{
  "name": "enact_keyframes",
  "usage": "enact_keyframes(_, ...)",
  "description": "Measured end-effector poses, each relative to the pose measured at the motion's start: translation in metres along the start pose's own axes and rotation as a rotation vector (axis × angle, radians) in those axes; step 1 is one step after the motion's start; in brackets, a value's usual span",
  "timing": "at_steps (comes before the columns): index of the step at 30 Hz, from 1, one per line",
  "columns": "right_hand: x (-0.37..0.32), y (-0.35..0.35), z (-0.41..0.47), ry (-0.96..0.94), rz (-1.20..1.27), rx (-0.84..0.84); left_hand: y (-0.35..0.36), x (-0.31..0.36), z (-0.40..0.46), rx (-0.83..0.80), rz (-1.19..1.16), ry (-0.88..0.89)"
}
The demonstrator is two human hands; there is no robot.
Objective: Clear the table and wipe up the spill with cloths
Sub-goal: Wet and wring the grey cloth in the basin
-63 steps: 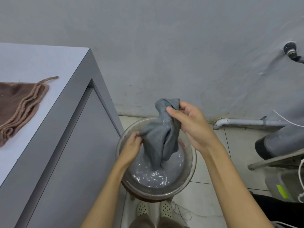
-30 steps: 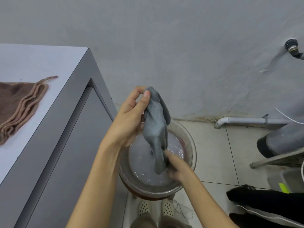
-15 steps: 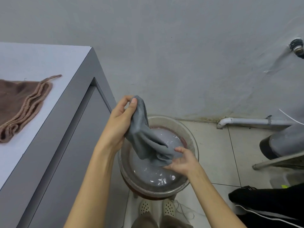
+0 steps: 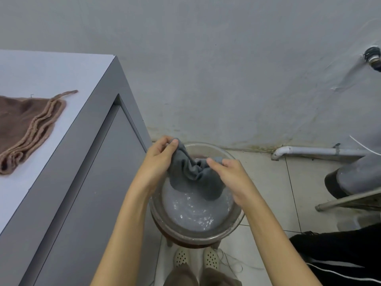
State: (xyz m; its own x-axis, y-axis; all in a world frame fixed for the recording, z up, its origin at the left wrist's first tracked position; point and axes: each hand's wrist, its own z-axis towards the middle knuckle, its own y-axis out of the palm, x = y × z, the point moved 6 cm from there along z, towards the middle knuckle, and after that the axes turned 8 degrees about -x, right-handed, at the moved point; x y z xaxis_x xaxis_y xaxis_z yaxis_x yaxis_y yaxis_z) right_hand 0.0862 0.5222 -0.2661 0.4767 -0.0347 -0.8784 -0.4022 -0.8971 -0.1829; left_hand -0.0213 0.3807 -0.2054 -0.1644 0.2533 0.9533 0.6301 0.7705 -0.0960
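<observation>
Right hand (image 4: pixel 231 178) raised; grey cloth (image 4: pixel 193 178) bunched, wet.

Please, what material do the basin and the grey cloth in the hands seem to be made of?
Basin: probably clear plastic, possibly glass; its wall is see-through and glossy, with water glinting inside.
Grey cloth: soft woven or knitted fabric, perhaps microfibre; it looks matte and folds limply between the left hand and right hand.

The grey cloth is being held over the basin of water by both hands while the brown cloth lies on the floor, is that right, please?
Not quite: the head view shows the brown cloth lying on the table, not the floor. Both hands, left and right, do hold the grey cloth over the basin.
</observation>
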Motion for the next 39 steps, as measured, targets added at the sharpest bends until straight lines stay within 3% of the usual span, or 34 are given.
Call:
enact_keyframes(4, -0.026, -0.013, -0.015, -0.205, 0.129, 0.119, -0.002, 0.012, 0.001, 0.16, -0.101, 0.077)
enact_keyframes(6, -0.027, -0.024, -0.017, -0.2, 0.042, 0.182, -0.005, 0.01, 0.005, 0.2, -0.06, 0.108)
enact_keyframes(10, -0.001, -0.015, -0.002, -0.006, -0.593, 0.12, 0.005, -0.045, 0.029, 0.114, 0.401, -0.037)
enact_keyframes(14, 0.04, 0.011, 0.016, 0.049, -0.732, 0.128, 0.025, -0.12, 0.042, 0.022, 0.767, -0.136)
enact_keyframes(18, 0.084, 0.044, 0.032, 0.118, -0.918, -0.054, 0.041, -0.167, 0.043, -0.149, 1.129, -0.182)
enact_keyframes(23, 0.095, 0.062, 0.039, 0.12, -1.161, -0.1, 0.045, -0.165, 0.048, -0.097, 1.416, -0.26)
enact_keyframes(26, 0.095, 0.057, 0.046, 0.185, -1.024, -0.157, 0.043, -0.162, 0.05, -0.126, 1.282, -0.359)
enact_keyframes(31, 0.072, 0.022, 0.039, 0.193, -0.133, -0.13, 0.014, -0.119, 0.055, 0.019, 0.658, -0.234)
enact_keyframes(36, 0.017, -0.022, 0.013, -0.009, 0.147, 0.009, -0.024, -0.08, 0.039, 0.154, 0.088, -0.111)
enact_keyframes(39, 0.0, -0.048, -0.002, -0.093, 0.241, 0.095, -0.045, -0.07, 0.027, 0.274, -0.109, -0.044)
